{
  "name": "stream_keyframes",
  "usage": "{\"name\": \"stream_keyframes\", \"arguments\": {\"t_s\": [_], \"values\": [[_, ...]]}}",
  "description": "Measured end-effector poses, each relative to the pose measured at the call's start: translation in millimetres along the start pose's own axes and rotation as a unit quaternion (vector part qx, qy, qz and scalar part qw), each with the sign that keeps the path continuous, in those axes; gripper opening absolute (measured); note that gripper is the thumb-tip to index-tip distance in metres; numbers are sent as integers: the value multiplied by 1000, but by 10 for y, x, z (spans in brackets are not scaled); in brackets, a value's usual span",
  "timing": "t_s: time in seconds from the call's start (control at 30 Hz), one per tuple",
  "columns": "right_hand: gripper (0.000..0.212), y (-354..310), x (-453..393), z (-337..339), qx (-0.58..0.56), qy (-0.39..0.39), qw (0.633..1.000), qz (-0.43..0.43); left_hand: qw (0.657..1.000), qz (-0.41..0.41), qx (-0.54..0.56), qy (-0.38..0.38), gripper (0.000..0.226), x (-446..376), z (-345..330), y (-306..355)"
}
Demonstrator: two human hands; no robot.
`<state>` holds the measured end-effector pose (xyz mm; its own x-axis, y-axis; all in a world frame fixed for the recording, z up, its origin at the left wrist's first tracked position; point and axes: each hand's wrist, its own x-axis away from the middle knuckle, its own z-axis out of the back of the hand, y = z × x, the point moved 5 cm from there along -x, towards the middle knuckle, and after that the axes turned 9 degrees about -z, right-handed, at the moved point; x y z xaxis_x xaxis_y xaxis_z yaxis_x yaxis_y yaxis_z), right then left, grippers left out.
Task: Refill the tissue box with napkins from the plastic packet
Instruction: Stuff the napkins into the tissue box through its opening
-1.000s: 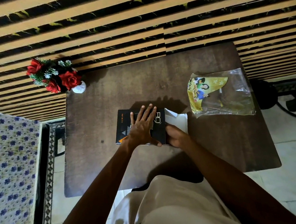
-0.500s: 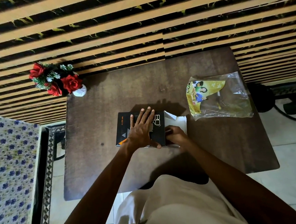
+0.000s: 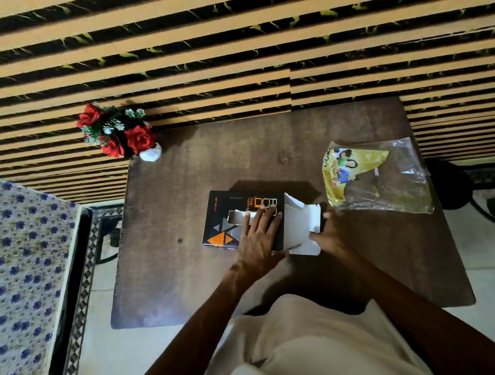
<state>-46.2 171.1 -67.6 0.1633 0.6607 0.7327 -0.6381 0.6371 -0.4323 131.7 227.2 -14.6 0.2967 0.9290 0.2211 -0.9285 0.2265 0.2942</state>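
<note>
From the head camera, looking down: a dark brown bench (image 3: 187, 268) fills the middle of the view, and the tissue box (image 3: 228, 216) lies flat near its centre, a black carton with orange triangles and a long slot in its top face. The left hand (image 3: 259, 240) rests palm-down on the right part of the box top, its fingers (image 3: 265, 215) spread flat and pointing toward 12 o'clock, with the fingertips reaching the right end of the slot; they press rather than grip. The slot and the printed corner lie at 10 o'clock from this hand.

At the box's 3 o'clock end the white end flaps (image 3: 301, 227) stand open. The right hand (image 3: 332, 236) sits just beside them at 3 o'clock, fingers loosely curled with the tips touching the flap's outer edge; whether they pinch the card or only lean on it is not clear, since the hand is dark and a little blurred.

The plastic packet (image 3: 391, 185) lies on the bench at 2 o'clock from the box, apart from both hands, crumpled, clear with a yellow printed panel at its left side.

At the bench's far left corner, 11 o'clock from the box, stands a small white vase (image 3: 151, 154) of red roses (image 3: 138, 138). A bed (image 3: 9, 270) with a blue-flowered sheet runs along the left edge of the view.
</note>
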Motion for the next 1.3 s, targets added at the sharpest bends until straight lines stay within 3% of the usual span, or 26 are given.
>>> {"name": "stream_keyframes", "arguments": {"t_s": [0.07, 0.23, 0.37, 0.5, 0.57, 0.67, 0.77, 0.87, 0.97, 1.07, 1.13, 1.3], "values": [[65, 101, -66, -47, -11, -59, 998, -30, 999, 7, -1, 44, 82, 27, 7, 84], [62, 214, -169, -9, -32, -90, 993, -69, 990, 41, 22, 130, 57, 245, -14, 159], [54, 199, -144, -39, -44, -76, 994, -60, 951, 198, 86, 221, 74, 530, -17, -214], [76, 269, -334, -157, -35, -36, 999, -12, 882, 338, 207, 255, 99, 700, -6, -671], [88, 219, -322, -169, -3, -23, 999, 41, 878, 340, 239, 235, 108, 692, -9, -819], [111, -25, 17, -51, 56, -11, 991, 124, 915, 309, 171, 196, 110, 610, 59, -859], [121, -155, 102, 1, 119, 14, 976, 181, 936, 268, 158, 166, 117, 468, 98, -744], [113, -349, 65, 33, 174, 53, 959, 218, 931, 276, 179, 161, 127, 404, 57, -675], [107, -532, 46, 57, 185, 40, 956, 223, 911, 288, 220, 199, 139, 447, 57, -742], [105, -591, 51, -78, 174, -96, 952, 234, 903, 237, 282, 221, 149, 507, 44, -840], [104, -541, 93, -188, 224, -155, 935, 226, 899, 220, 308, 219, 152, 569, 4, -902], [103, -450, 155, -302, 236, -79, 945, 213, 908, 208, 303, 201, 150, 642, -75, -911]]}}
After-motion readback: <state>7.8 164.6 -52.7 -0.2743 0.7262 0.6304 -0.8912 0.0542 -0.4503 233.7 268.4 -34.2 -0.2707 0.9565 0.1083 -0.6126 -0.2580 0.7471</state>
